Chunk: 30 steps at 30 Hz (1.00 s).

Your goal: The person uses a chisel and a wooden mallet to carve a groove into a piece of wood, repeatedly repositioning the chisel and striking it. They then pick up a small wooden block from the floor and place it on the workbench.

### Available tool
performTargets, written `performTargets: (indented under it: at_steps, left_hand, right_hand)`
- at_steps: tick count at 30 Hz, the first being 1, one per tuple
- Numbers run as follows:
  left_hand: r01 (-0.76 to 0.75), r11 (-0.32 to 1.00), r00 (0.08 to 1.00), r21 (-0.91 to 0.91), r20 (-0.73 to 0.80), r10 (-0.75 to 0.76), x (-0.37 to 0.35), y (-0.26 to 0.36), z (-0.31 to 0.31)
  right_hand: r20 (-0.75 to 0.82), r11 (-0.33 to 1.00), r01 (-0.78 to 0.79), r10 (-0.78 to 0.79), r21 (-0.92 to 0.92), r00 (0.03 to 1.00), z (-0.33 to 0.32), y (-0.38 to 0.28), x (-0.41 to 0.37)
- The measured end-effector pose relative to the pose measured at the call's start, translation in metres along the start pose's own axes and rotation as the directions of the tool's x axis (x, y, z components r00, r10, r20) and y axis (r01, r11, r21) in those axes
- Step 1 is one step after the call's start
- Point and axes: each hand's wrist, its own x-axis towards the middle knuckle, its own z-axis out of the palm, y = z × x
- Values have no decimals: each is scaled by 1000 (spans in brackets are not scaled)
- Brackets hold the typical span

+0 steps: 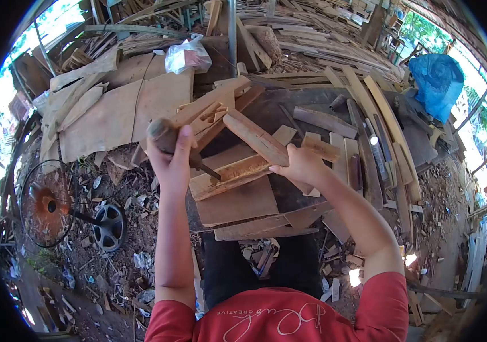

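Two hands, both occupied: left hand (169, 157) closed around the wooden handle of a chisel (195, 159), thumb upright along its side; right hand (303, 165) gripping the near end of a thick wooden billet (255, 135), apparently serving as a mallet. Between and just beyond the forearms, a hollowed wooden block (242, 178), lying above a flat board (238, 208), with the chisel's tip at the channel near its left end. To work well, keep the blade's slant steady, seat the edge firmly before each tap, and strike squarely on the rounded butt, well clear of the upright thumb. Better to take thin shavings than to lever hard against the channel wall, at some risk of splitting it. Worth checking for rocking too, with no clamp in view. Hard to make out: the very cutting edge, sunk in shadow against the wood; the channel's depth; most of the left fingers, hidden behind the handle; any contact between billet and block, impossible to tell from this angle. Also unclear, the contents of the white plastic bag (189, 56) at the back.
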Motion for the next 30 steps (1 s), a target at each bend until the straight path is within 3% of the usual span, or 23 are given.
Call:
performTargets:
  at_steps: [1, 3, 5, 7, 11, 13, 14, 18, 30]
  left_hand:
    - [3, 1000, 1000, -6, 3, -3, 2, 1, 2]
    - [19, 995, 956, -98, 293, 10, 8, 8, 7]
    - [45, 992, 950, -121, 312, -5, 12, 6, 7]
    - [156, 904, 882, -398, 468, 54, 17, -4, 1]
    - [161, 911, 905, -378, 425, 17, 16, -1, 4]
    - [41, 969, 938, -242, 344, 46, 20, 3, 3]
    - [8, 966, 947, -260, 313, 77, 23, 1, 3]
    - [38, 933, 937, -358, 337, 91, 30, 4, 4]
    - [-43, 971, 918, -235, 375, 131, 36, -1, 9]
  right_hand:
    - [0, 1000, -7, 7, -2, 1000, -2, 0, 2]
    - [46, 1000, 3, -3, -4, 999, -6, 0, 3]
    - [52, 1000, -10, 10, 3, 999, -8, -1, 1]
    - [57, 1000, -18, 17, 13, 998, -7, -2, 0]
    - [54, 999, -48, 48, 9, 997, -2, -2, 2]
    - [50, 999, -43, 43, 7, 998, -2, -4, 2]
    - [53, 999, -53, 53, 6, 997, -3, -5, 2]
    - [7, 997, -74, 74, 7, 997, 2, -5, 4]
    - [9, 998, -51, 51, 38, 999, 1, -9, 1]
